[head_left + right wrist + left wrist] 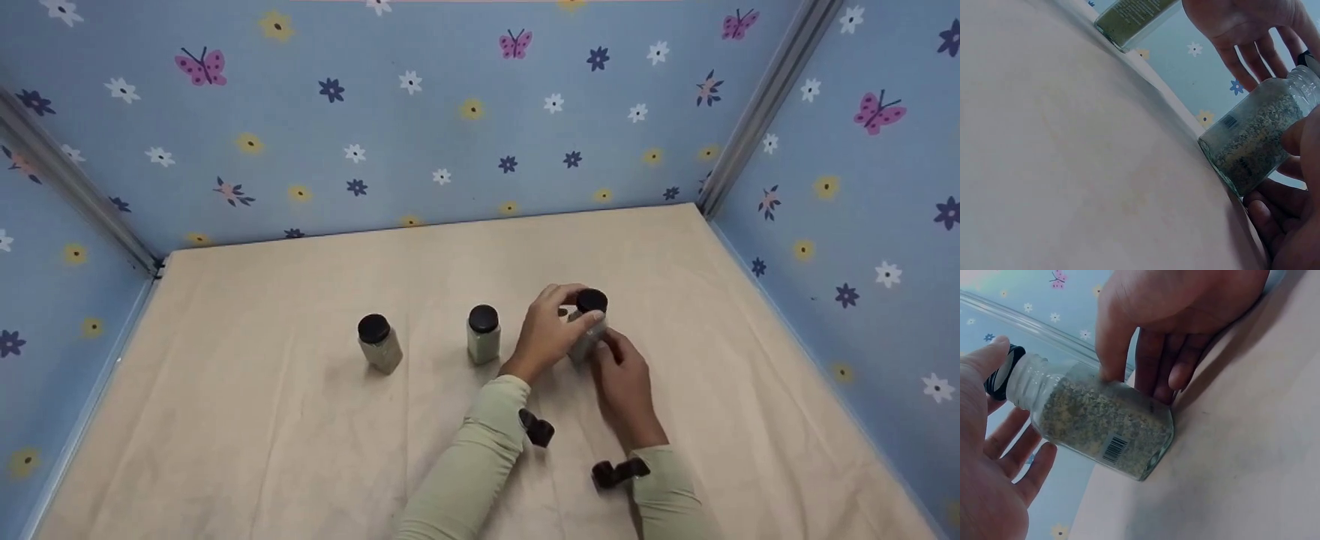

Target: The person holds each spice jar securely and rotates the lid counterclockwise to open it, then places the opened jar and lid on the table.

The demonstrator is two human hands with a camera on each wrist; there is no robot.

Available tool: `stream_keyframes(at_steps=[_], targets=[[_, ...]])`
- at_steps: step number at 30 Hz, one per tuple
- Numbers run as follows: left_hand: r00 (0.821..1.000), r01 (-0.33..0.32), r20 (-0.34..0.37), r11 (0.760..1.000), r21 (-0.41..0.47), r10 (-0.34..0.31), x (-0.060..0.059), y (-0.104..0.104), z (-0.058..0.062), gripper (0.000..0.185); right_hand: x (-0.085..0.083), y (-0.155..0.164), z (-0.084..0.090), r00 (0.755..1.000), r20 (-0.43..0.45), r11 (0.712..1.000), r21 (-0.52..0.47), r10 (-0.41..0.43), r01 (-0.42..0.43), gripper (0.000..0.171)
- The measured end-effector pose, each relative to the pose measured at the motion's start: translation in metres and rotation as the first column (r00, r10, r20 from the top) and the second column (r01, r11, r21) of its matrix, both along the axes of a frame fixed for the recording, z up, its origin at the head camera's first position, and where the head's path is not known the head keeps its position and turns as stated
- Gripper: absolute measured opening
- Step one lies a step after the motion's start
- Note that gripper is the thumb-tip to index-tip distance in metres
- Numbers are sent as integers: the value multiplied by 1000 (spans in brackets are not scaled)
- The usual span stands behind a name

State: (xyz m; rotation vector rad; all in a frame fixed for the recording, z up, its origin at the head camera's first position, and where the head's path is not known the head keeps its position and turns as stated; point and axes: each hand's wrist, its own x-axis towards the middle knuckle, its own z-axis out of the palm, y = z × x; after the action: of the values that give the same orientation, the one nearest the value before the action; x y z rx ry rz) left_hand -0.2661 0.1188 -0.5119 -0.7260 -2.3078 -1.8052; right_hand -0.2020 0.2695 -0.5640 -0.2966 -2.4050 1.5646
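Observation:
A clear glass jar [1100, 416] of dried, flaky green herbs, with a barcode on its side, stands on the cloth at the right of the head view. My left hand [551, 326] pinches its black lid [592, 301] between thumb and fingers. Bare glass threads of the neck [1027, 382] show beside the lid in the left wrist view; whether the lid still touches the rim I cannot tell. Low on the jar's body, my right hand [624, 379] holds it with thumb and fingers. A jar of green powder [484, 337] stands left of my left hand.
Farther left stands another black-lidded jar [381, 349] with grey-green contents. A cream cloth [300, 435] with creases covers the table. Blue flowered panels [420, 135] close off the back and both sides, joined by metal corner posts [772, 97].

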Motion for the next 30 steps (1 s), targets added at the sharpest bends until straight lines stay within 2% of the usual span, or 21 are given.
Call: stream_keyframes(at_steps=[4,9,21,30], targets=[[998,-40,-42,999,9,40,4,-5,4,42,1,1,2,1000,2,1000,8,-9,9,38],[996,-65,-54,998,23,66,9,-13,5,38,-1,-1,3,1000,13,1000,24,5,-5,41],[999,-35,-16,999,-13,35,26,-24,1,34,2,-4,2,999,36,1000,-7,16,-15,42],[1000,-6,28,994,-105,9,37,-31,-9,38,1,-2,0,999,54,1000,23,5,-7,44]])
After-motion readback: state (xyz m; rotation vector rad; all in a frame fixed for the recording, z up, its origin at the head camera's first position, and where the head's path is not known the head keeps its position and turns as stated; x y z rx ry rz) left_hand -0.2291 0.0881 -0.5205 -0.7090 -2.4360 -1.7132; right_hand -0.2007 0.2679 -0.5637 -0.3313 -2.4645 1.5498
